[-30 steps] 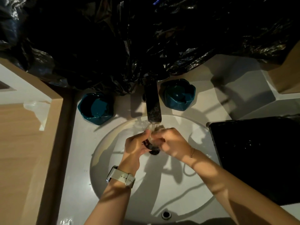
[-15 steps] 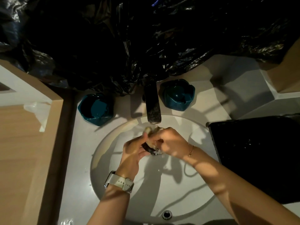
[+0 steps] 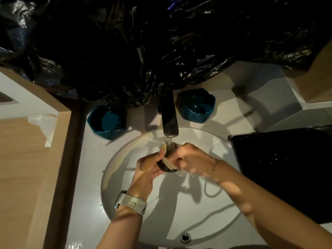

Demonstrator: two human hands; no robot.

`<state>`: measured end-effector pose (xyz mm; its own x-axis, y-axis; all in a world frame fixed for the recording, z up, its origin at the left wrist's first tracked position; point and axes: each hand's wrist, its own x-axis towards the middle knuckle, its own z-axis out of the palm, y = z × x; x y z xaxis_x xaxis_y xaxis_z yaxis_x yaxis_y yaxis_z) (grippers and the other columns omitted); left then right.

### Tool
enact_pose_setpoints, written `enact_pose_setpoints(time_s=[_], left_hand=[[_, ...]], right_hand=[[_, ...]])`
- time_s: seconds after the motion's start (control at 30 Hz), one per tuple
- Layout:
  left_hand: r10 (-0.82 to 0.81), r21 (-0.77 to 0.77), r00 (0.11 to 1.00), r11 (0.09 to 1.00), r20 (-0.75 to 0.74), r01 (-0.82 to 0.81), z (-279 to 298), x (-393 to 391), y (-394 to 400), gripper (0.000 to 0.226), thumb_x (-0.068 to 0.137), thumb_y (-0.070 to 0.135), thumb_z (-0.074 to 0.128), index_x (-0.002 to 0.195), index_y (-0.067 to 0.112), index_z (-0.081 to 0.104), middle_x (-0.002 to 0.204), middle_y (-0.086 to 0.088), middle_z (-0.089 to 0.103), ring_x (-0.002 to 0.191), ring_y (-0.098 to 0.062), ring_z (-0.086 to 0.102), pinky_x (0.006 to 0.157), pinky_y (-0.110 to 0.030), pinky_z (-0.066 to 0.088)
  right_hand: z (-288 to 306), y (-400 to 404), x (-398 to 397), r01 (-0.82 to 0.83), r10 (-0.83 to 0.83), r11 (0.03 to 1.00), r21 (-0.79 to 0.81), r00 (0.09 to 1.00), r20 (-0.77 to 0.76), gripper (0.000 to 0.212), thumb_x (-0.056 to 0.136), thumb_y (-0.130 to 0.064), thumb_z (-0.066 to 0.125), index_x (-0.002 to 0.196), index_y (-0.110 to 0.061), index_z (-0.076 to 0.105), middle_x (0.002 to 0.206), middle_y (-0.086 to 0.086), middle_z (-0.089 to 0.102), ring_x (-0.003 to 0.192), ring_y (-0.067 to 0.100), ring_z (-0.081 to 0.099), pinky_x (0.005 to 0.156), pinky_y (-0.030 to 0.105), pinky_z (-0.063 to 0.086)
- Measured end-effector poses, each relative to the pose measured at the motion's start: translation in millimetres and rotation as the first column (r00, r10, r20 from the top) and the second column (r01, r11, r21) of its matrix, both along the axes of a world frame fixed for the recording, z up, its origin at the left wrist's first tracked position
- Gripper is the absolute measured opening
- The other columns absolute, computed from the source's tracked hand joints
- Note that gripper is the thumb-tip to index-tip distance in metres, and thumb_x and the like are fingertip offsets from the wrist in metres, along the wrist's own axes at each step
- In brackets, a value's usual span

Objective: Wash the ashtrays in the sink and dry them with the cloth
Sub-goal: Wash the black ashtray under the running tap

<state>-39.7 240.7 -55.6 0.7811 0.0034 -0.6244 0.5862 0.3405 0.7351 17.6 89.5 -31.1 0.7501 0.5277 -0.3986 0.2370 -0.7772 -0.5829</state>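
sink: dark ashtray held under faucet stream | left hand gripped it | right hand pinched pale cloth against it | two teal ashtrays on far surface

One ashtray sits left of the faucet, another ashtray right, behind the sink.

held ashtray: mostly hidden between left hand and right hand; only a dark rim shows
faucet: base hidden under black plastic sheet
forearms: cut off by bottom edge
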Motion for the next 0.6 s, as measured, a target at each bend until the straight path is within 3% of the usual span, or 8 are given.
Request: enact_pose_setpoints(time_s=[0.07, 0.2, 0.27, 0.3, 0.43, 0.5, 0.57, 0.6], left_hand=[[-0.007, -0.011, 1.0, 1.0, 0.003, 0.007, -1.1, 0.5, -1.1, 0.031, 0.096, 0.028, 0.057, 0.098, 0.004, 0.077, 0.098, -0.022, 0.075, 0.092, -0.032, 0.073, 0.079, -0.035, 0.056], [-0.011, -0.002, 0.999, 1.0, -0.031, 0.011, -1.7, 6.8, -6.9, 0.031, 0.095, 0.029, 0.06, 0.105, 0.003, 0.074, 0.101, -0.017, 0.076, 0.096, -0.029, 0.073, 0.076, -0.03, 0.055], [-0.002, 0.014, 0.999, 1.0, -0.037, 0.002, -3.4, 6.4, -5.5, 0.032, 0.095, 0.029, 0.06, 0.106, 0.002, 0.074, 0.101, -0.017, 0.076, 0.095, -0.03, 0.073, 0.074, -0.03, 0.056], [0.003, 0.024, 0.999, 1.0, -0.032, -0.002, -4.5, 5.9, -3.8, 0.032, 0.095, 0.029, 0.06, 0.106, 0.002, 0.074, 0.1, -0.018, 0.075, 0.094, -0.032, 0.073, 0.075, -0.031, 0.057], [0.045, 0.043, 0.995, 0.998, -0.085, -0.042, -6.1, 11.9, 4.7, 0.027, 0.093, 0.026, 0.063, 0.105, 0.004, 0.073, 0.097, -0.016, 0.076, 0.086, -0.027, 0.074, 0.071, -0.031, 0.057], [0.05, 0.057, 0.993, 0.997, -0.106, -0.044, -6.4, 16.1, 6.7, 0.025, 0.091, 0.022, 0.065, 0.103, 0.002, 0.073, 0.096, -0.019, 0.076, 0.084, -0.03, 0.073, 0.066, -0.03, 0.057], [0.024, 0.058, 0.995, 0.998, -0.101, -0.018, -5.8, 16.1, 4.8, 0.027, 0.091, 0.021, 0.067, 0.105, 0.0, 0.073, 0.099, -0.02, 0.075, 0.089, -0.034, 0.073, 0.068, -0.031, 0.058], [0.01, 0.055, 0.995, 0.998, -0.096, -0.005, -5.7, 14.4, 3.1, 0.028, 0.091, 0.022, 0.067, 0.107, -0.001, 0.072, 0.1, -0.02, 0.075, 0.092, -0.034, 0.073, 0.07, -0.031, 0.057]], right_hand=[[-4.8, -6.0, 11.5, -0.007, 0.011, 0.999, 0.048, 0.996, -0.09, 0.04, 0.086, 0.005, 0.051, 0.05, -0.008, 0.062, 0.048, 0.006, 0.051, 0.044, 0.017, 0.049, 0.049, 0.024, 0.043], [2.4, 2.1, 19.5, 0.157, -0.157, 0.988, -0.011, 0.98, -0.12, 0.02, 0.088, -0.001, 0.049, 0.081, -0.006, 0.068, 0.084, 0.009, 0.061, 0.079, 0.024, 0.056, 0.076, 0.033, 0.046], [0.2, 5.0, 10.2, -0.009, 0.009, 1.0, -0.025, 0.999, 0.037, 0.015, 0.088, -0.003, 0.05, 0.079, -0.011, 0.06, 0.079, 0.008, 0.055, 0.069, 0.017, 0.053, 0.065, 0.027, 0.043], [-10.7, 3.9, 7.5, 0.03, -0.031, 0.999, 0.011, 0.995, 0.092, 0.014, 0.088, -0.005, 0.051, 0.077, -0.011, 0.058, 0.076, 0.006, 0.052, 0.062, 0.013, 0.052, 0.06, 0.022, 0.041], [-6.4, -1.6, -8.2, -0.124, 0.121, 0.991, 0.054, 0.991, 0.058, 0.017, 0.093, -0.023, 0.059, 0.095, -0.01, 0.07, 0.087, -0.001, 0.063, 0.077, 0.007, 0.059, 0.073, 0.018, 0.05], [-9.8, -12.2, -8.5, -0.119, 0.115, 0.991, 0.061, 0.992, 0.055, 0.013, 0.089, -0.017, 0.066, 0.094, -0.007, 0.072, 0.081, 0.0, 0.058, 0.069, 0.009, 0.054, 0.068, 0.021, 0.044], [-7.1, -13.0, 0.7, 0.039, -0.035, 0.997, 0.071, 0.998, -0.058, 0.011, 0.087, -0.007, 0.061, 0.087, -0.005, 0.071, 0.076, 0.006, 0.057, 0.07, 0.017, 0.05, 0.067, 0.03, 0.04], [-5.6, -11.5, 5.8, 0.171, -0.149, 0.982, 0.077, 0.962, -0.23, 0.017, 0.088, -0.004, 0.056, 0.091, -0.005, 0.073, 0.082, 0.005, 0.062, 0.076, 0.017, 0.054, 0.072, 0.027, 0.043]])
